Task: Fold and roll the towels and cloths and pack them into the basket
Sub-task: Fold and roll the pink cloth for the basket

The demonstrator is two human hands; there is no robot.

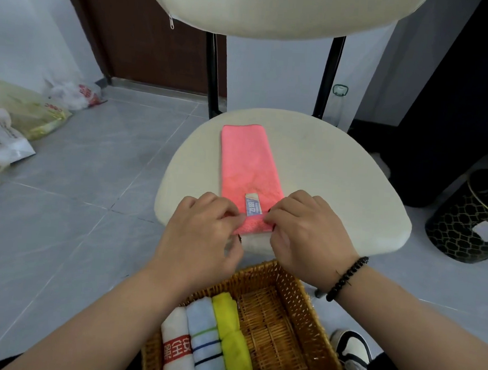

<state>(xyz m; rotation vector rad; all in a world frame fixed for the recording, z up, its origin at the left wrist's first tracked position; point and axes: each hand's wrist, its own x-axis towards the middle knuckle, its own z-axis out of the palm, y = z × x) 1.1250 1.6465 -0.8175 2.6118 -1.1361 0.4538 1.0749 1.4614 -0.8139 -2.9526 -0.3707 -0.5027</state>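
step: rolling pink cloth | left hand, right hand pinch near edge | next: roll tight, into basket

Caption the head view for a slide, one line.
Both hands, left and right, pinch the near end of a folded pink cloth on a chair seat; three rolls already fill the basket.

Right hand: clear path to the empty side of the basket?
Probably yes. The right hand sits just above the basket, whose right half is bare; nothing lies between, but its fingers now pinch the pink cloth.
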